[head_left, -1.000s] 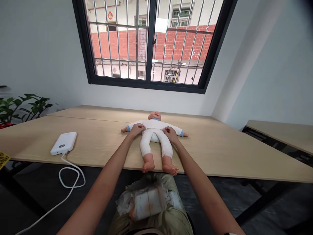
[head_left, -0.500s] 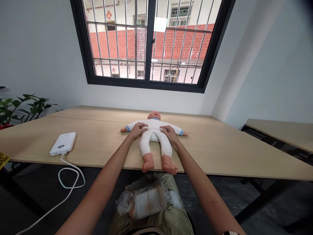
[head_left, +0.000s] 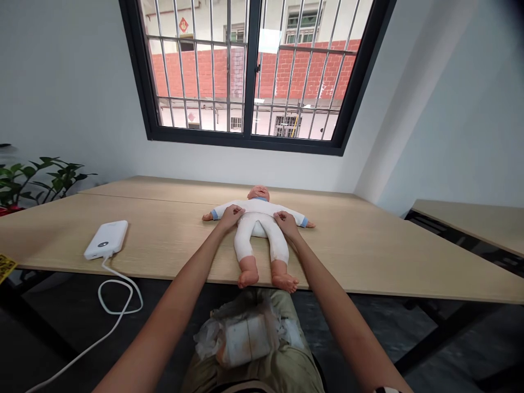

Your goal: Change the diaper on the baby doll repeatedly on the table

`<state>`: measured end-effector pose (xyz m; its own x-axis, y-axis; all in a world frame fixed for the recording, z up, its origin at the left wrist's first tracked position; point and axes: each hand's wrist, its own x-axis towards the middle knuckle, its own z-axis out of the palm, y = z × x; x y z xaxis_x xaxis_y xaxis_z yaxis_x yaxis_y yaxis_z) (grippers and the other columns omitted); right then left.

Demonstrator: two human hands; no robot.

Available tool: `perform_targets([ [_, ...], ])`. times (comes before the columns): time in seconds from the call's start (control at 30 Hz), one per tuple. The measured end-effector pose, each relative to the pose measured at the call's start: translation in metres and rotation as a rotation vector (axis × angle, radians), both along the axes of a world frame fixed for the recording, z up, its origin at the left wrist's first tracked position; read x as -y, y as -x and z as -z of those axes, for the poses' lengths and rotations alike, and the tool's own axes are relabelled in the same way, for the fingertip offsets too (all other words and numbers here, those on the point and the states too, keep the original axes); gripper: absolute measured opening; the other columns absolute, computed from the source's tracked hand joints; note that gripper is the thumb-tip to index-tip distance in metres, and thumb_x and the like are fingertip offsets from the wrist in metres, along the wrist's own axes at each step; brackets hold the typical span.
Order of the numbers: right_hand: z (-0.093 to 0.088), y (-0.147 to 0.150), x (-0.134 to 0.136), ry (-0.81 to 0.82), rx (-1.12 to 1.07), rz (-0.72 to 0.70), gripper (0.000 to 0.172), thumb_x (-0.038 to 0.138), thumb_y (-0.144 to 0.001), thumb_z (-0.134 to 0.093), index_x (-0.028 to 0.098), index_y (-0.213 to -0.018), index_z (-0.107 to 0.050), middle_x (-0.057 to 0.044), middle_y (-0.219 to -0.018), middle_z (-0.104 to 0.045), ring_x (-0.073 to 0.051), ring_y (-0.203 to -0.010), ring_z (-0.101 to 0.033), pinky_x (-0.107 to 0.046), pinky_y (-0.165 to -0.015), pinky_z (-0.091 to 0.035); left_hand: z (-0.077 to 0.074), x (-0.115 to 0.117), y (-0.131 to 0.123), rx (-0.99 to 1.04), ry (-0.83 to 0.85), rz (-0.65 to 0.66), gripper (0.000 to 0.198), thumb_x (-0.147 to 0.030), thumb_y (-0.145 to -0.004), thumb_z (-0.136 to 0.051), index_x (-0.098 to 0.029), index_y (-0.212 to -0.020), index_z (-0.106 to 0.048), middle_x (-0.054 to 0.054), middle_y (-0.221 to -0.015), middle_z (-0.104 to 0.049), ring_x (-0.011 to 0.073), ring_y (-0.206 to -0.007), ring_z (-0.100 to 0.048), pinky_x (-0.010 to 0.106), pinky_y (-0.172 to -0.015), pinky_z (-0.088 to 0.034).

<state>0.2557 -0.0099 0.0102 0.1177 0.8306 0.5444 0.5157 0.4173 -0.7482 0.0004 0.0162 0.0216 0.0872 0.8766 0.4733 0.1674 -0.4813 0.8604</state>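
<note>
Hand positions: since the previous frame, my left hand (head_left: pixel 231 216) and right hand (head_left: pixel 286 223) have drawn slightly apart – from over the front of the waist out to its two sides.
Effect of shift: more of the waistline is exposed between my hands; I judge this as a small adjustment to how the clothing sits there.
Doll: the doll (head_left: pixel 257 218) lies face up on the table (head_left: pixel 368 251), head toward the window (head_left: pixel 248 82), arms spread, feet at the near edge.
Clothing: white top (head_left: pixel 258 206) with blue cuffs and collar, above white trousers (head_left: pixel 280 240) that end above the bare feet; the two meet at the waist.
Left fingers: thumb and forefinger close together against the waist on one side; I cannot tell whether cloth is pinched between them.
Right fingers: bent inward at the opposite side of the waist, touching the clothing – a grasp on the fabric cannot be confirmed.
Power bank: the white power bank (head_left: pixel 107 240) rests on the table well to the left, its cable (head_left: pixel 121 313) hanging over the near edge.
Lap: a plastic-wrapped package (head_left: pixel 248 341) lies below the table edge, apart from both hands.
</note>
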Motion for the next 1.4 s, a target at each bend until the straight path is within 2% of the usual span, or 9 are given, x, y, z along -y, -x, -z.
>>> perform_targets([
  [0.13,0.0,-0.004,-0.002,0.024,-0.031,0.018,0.036,0.053,-0.08,-0.049,0.02,-0.069,-0.058,-0.008,-0.073,-0.068,-0.023,-0.073,-0.059,-0.036,-0.073,-0.047,0.0,-0.005,0.007,0.032,0.034,-0.076,0.028,-0.043,-0.074,-0.064,-0.019,-0.062,-0.056,0.002,-0.064,-0.059,0.019,-0.069,-0.055,0.033,-0.072,-0.045],
  [0.23,0.0,-0.005,-0.002,0.048,-0.05,0.004,0.038,0.055,-0.078,-0.051,0.019,-0.066,-0.059,-0.007,-0.068,-0.067,-0.022,-0.07,-0.058,-0.035,-0.07,-0.047,0.001,-0.005,0.012,0.055,0.044,-0.087,0.034,-0.049,-0.074,-0.064,-0.02,-0.061,-0.054,0.002,-0.062,-0.058,0.0184,-0.068,-0.054,0.032,-0.07,-0.044],
  [0.37,-0.002,-0.001,0.005,0.072,-0.085,-0.039,0.037,0.052,-0.075,-0.058,0.016,-0.075,-0.067,-0.009,-0.08,-0.071,-0.022,-0.075,-0.062,-0.034,-0.072,-0.048,0.0,0.004,0.008,0.043,0.034,0.021,0.035,-0.05,-0.067,-0.073,-0.017,-0.072,-0.065,0.005,-0.077,-0.067,0.0186,-0.076,-0.058,0.031,-0.073,-0.046],
  [0.47,-0.005,0.002,0.011,0.061,-0.119,-0.115,0.036,0.049,-0.072,-0.066,0.016,-0.085,-0.072,-0.01,-0.092,-0.073,-0.023,-0.087,-0.063,-0.035,-0.081,-0.048,-0.002,0.011,0.004,0.002,0.027,0.105,0.036,-0.043,-0.058,-0.082,-0.016,-0.079,-0.072,0.007,-0.092,-0.07,0.0202,-0.085,-0.061,0.032,-0.077,-0.047],
  [0.57,-0.007,0.002,0.013,0.039,-0.08,-0.135,0.035,0.046,-0.072,-0.069,0.017,-0.09,-0.074,-0.01,-0.097,-0.073,-0.024,-0.091,-0.063,-0.037,-0.085,-0.048,-0.003,0.012,0.004,-0.015,0.022,0.129,0.032,-0.041,-0.06,-0.08,-0.015,-0.077,-0.073,0.009,-0.093,-0.069,0.0212,-0.087,-0.061,0.033,-0.079,-0.047],
  [0.73,-0.005,-0.002,0.007,0.051,0.001,-0.068,0.03,0.044,-0.084,-0.063,0.015,-0.085,-0.071,-0.01,-0.091,-0.072,-0.022,-0.086,-0.064,-0.039,-0.084,-0.05,0.0,0.009,0.004,-0.011,0.018,0.09,0.026,-0.041,-0.067,-0.072,-0.016,-0.073,-0.066,0.007,-0.085,-0.067,0.0207,-0.082,-0.06,0.033,-0.077,-0.048],
  [0.93,0.0,-0.003,-0.001,0.062,0.048,-0.036,0.03,0.043,-0.093,-0.059,0.015,-0.098,-0.065,-0.005,-0.098,-0.066,-0.016,-0.088,-0.063,-0.037,-0.085,-0.052,-0.003,0.007,0.0,-0.02,0.034,0.029,0.02,-0.037,-0.077,-0.061,-0.017,-0.074,-0.059,0.003,-0.073,-0.061,0.0186,-0.074,-0.056,0.031,-0.071,-0.046],
  [1.23,0.004,-0.002,-0.006,0.062,0.1,0.014,0.032,0.045,-0.094,-0.057,0.015,-0.099,-0.065,-0.004,-0.098,-0.066,-0.016,-0.087,-0.063,-0.036,-0.083,-0.053,-0.001,0.001,-0.004,-0.067,0.033,-0.034,0.014,-0.028,-0.077,-0.06,-0.019,-0.069,-0.053,0.0,-0.067,-0.057,0.0173,-0.069,-0.054,0.031,-0.071,-0.046],
  [1.4,0.005,-0.003,-0.003,0.028,0.122,0.038,0.03,0.045,-0.091,-0.059,0.015,-0.091,-0.065,-0.004,-0.088,-0.066,-0.017,-0.084,-0.062,-0.038,-0.086,-0.05,0.004,0.0,-0.003,-0.116,0.002,-0.05,0.008,-0.025,-0.075,-0.058,-0.018,-0.071,-0.057,0.001,-0.069,-0.059,0.0172,-0.067,-0.054,0.03,-0.067,-0.045],
])
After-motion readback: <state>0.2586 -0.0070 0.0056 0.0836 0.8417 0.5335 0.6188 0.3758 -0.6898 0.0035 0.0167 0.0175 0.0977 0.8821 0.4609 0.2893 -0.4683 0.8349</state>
